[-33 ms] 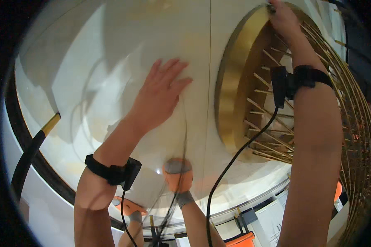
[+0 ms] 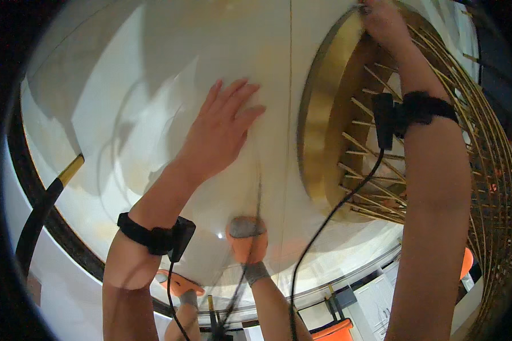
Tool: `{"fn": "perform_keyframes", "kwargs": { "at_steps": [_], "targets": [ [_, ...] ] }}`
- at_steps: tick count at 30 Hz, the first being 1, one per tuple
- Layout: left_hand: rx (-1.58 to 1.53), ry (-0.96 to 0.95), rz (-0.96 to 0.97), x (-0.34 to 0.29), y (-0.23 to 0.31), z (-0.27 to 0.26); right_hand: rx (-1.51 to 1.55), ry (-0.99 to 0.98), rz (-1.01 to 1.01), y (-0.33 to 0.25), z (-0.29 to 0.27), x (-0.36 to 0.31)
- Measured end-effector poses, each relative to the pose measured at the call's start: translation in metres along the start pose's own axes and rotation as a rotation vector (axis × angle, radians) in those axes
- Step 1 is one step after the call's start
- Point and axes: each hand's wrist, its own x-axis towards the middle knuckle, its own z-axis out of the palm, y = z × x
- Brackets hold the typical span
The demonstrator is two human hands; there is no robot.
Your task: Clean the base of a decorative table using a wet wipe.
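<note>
A round gold metal base (image 2: 327, 119) with a broad band and thin gold rods rising from it stands at the right. At the far end of its rim is my right hand (image 2: 384, 23), its fingers curled; a small dark bit shows at the fingertips, too little to name. My left hand (image 2: 219, 131) is open, palm down with fingers spread, left of the base and above the pale floor. It holds nothing. Whether it touches the floor I cannot tell.
Pale glossy floor tiles (image 2: 170, 34) with a thin seam lie below. A black furniture leg with a gold tip (image 2: 71, 170) stands at the left. Orange slippers (image 2: 247, 244) on my feet are near. Black cables (image 2: 324, 227) hang from both wrist straps. An orange stool seat (image 2: 333, 331) shows at the lower edge.
My right hand has shifted slightly left along the rim of the gold base. The left hand stays almost where it was, and the hanging cables have swung a little.
</note>
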Motion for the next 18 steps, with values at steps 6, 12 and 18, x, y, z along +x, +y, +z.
{"fn": "perform_keyframes", "kwargs": {
  "at_steps": [6, 12, 18],
  "targets": [
    [-0.006, -0.031, 0.014, -0.015, 0.004, -0.006, -0.393, 0.05, -0.387, -0.066, 0.025, -0.068],
    [-0.06, -0.073, -0.018, -0.046, 0.017, -0.001, -0.267, -0.015, -0.573, -0.091, 0.066, -0.221],
    [-0.104, -0.102, 0.002, -0.075, 0.02, -0.002, -0.417, -0.351, -0.771, -0.032, 0.078, -0.363]
  ]
}}
